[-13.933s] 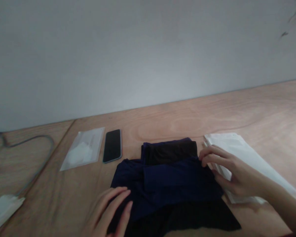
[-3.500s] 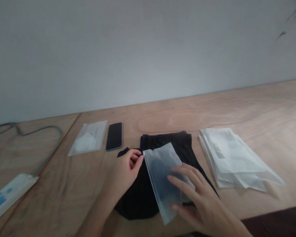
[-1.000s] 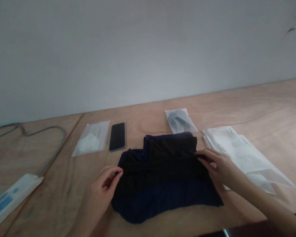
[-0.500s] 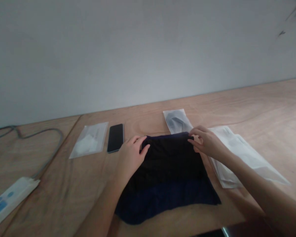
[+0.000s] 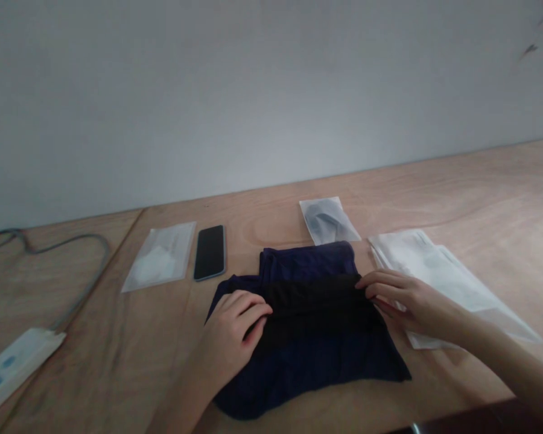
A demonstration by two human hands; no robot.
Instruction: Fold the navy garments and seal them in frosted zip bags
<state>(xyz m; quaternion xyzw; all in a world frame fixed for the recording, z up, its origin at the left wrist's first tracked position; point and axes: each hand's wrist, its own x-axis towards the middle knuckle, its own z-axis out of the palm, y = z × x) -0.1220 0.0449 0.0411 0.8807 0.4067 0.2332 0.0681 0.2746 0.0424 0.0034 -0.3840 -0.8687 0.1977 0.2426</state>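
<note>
On grained wood [image 5: 127,349], creased dark cloth [image 5: 314,328], left hand [image 5: 235,322] and right hand [image 5: 405,298] pinching its straight fold

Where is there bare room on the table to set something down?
The table is bare between the phone and the grey filled bag, right of the bag stack, and between the white block and the left hand. It is crowded around the dark cloth, where the right hand is close to the bag stack.
</note>
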